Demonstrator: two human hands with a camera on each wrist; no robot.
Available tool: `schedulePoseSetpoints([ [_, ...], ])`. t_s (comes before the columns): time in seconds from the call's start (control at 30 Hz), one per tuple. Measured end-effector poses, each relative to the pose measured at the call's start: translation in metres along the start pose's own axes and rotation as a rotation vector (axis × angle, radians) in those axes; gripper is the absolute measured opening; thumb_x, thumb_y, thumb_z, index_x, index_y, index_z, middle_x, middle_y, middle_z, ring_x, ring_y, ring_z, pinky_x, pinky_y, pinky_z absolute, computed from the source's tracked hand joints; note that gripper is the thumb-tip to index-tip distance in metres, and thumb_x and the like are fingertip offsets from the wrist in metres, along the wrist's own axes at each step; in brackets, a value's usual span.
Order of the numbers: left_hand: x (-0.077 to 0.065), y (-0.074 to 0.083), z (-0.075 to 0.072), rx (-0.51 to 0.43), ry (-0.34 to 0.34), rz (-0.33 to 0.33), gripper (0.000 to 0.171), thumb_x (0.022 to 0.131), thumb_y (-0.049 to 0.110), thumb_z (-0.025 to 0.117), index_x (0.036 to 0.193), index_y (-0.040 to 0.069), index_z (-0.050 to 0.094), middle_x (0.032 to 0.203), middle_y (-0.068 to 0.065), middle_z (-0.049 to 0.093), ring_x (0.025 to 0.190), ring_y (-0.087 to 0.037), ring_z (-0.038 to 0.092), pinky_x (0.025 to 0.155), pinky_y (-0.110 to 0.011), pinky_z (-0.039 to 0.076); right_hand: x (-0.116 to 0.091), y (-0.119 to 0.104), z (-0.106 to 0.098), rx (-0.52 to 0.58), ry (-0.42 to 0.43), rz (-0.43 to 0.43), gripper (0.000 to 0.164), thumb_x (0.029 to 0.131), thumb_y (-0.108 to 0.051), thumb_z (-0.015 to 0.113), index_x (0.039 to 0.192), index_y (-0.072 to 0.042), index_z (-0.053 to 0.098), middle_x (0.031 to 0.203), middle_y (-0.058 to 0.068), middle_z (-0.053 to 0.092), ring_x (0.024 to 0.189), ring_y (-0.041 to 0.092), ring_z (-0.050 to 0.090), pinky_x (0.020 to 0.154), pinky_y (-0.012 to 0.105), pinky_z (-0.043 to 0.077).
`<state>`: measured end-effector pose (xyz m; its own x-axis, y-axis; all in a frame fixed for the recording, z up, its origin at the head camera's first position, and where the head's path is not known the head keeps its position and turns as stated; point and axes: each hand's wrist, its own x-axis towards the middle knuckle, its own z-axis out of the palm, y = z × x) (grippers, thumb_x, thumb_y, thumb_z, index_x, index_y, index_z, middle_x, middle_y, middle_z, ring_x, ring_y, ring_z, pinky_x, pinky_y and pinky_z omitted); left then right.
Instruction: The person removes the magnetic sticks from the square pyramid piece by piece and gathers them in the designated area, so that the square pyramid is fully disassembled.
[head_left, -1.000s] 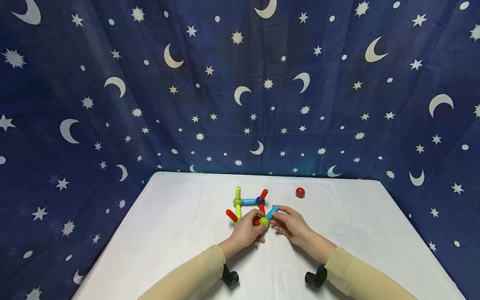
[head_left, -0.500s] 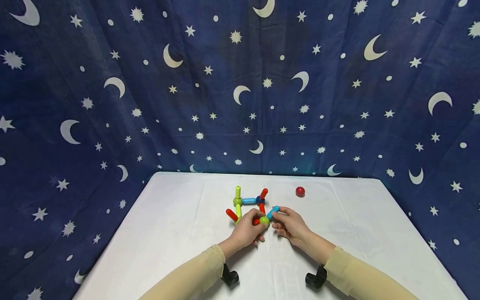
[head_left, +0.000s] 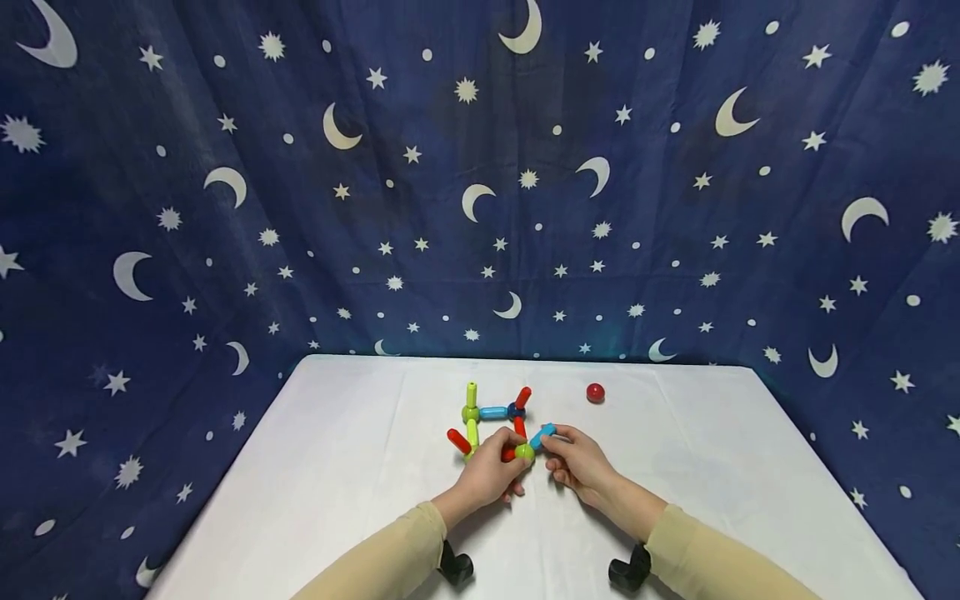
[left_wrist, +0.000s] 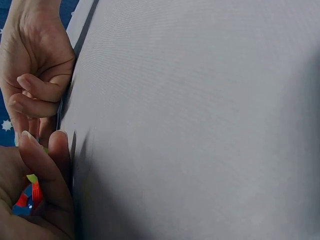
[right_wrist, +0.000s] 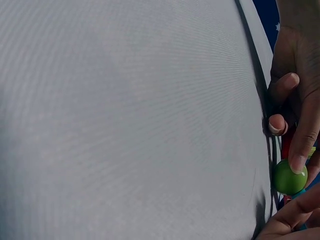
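Observation:
Between the thumb and fingers of my left hand (head_left: 486, 473) is a green ball (head_left: 525, 452), pinched where a red stick (head_left: 509, 455) joins it. My right hand (head_left: 588, 473) pinches a light-blue stick (head_left: 543, 435), whose lower end meets that ball. In the right wrist view the left thumb lies on the green ball (right_wrist: 289, 179). These pieces belong to a ball-and-stick frame on the table, with another green ball (head_left: 470, 413), a blue rod (head_left: 493, 412) and a dark-blue ball (head_left: 516, 411) at its far side. My left hand hides part of the near side.
A loose red ball (head_left: 596, 392) lies on the white table (head_left: 360, 467), behind and right of the frame. Sticks rise from the frame, among them a yellow-green one (head_left: 472, 394) and a red one (head_left: 523, 397). A dark-blue starry cloth (head_left: 435, 208) hangs beyond the table.
The head view has tilted a little, so everything sits slightly lower and further left. Both hands keep the same hold on the green ball and the light-blue stick.

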<state>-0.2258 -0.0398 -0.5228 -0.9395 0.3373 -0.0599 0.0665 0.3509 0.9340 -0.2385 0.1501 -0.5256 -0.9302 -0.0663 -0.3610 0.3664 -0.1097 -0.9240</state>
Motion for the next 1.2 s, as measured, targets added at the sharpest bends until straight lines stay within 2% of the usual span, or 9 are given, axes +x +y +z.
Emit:
schedulePoseSetpoints([
  [0.17, -0.0010, -0.0008, 0.0000, -0.012, -0.004, 0.015, 0.025, 0.100, 0.011, 0.069, 0.122, 0.010, 0.058, 0.107, -0.001, 0.061, 0.055, -0.016, 0.065, 0.044, -0.033, 0.052, 0.0007, 0.0033, -0.0007, 0.008, -0.012, -0.022, 0.042, 0.102, -0.016, 0.065, 0.138, 0.000, 0.052, 0.086, 0.007, 0.065, 0.054, 0.005, 0.053, 0.047, 0.018, 0.045],
  [0.37, 0.0017, -0.0001, -0.0007, 0.014, -0.013, -0.005, 0.023, 0.101, 0.013, 0.068, 0.121, 0.013, 0.057, 0.099, -0.003, 0.061, 0.054, -0.015, 0.065, 0.045, -0.030, 0.052, 0.0013, 0.0005, -0.0016, 0.020, -0.021, -0.031, 0.044, 0.102, -0.015, 0.065, 0.140, 0.001, 0.050, 0.086, 0.006, 0.065, 0.054, 0.004, 0.052, 0.046, 0.017, 0.043],
  [0.57, 0.0018, -0.0007, -0.0007, 0.045, -0.006, -0.007, 0.024, 0.100, 0.013, 0.069, 0.121, 0.013, 0.057, 0.098, -0.003, 0.061, 0.050, -0.013, 0.062, 0.043, -0.029, 0.050, 0.0006, -0.0001, -0.0001, 0.020, -0.013, -0.009, 0.045, 0.101, -0.015, 0.066, 0.140, 0.001, 0.050, 0.084, 0.006, 0.065, 0.054, 0.005, 0.053, 0.046, 0.018, 0.043],
  [0.93, 0.0047, -0.0009, -0.0022, 0.050, -0.007, 0.007, 0.026, 0.098, 0.013, 0.071, 0.120, 0.013, 0.057, 0.090, -0.001, 0.060, 0.049, -0.014, 0.062, 0.043, -0.029, 0.050, 0.0029, 0.0000, 0.0008, 0.009, 0.016, -0.021, 0.043, 0.101, -0.014, 0.066, 0.138, 0.001, 0.049, 0.085, 0.006, 0.064, 0.054, 0.005, 0.052, 0.046, 0.018, 0.042],
  [1.2, 0.0048, -0.0025, -0.0014, 0.054, -0.009, -0.013, 0.026, 0.098, 0.013, 0.072, 0.120, 0.014, 0.057, 0.084, -0.003, 0.060, 0.048, -0.015, 0.062, 0.043, -0.027, 0.049, 0.0017, 0.0000, -0.0003, 0.004, 0.005, -0.021, 0.040, 0.101, -0.014, 0.066, 0.135, 0.000, 0.050, 0.082, 0.006, 0.063, 0.052, 0.006, 0.050, 0.044, 0.017, 0.040],
])
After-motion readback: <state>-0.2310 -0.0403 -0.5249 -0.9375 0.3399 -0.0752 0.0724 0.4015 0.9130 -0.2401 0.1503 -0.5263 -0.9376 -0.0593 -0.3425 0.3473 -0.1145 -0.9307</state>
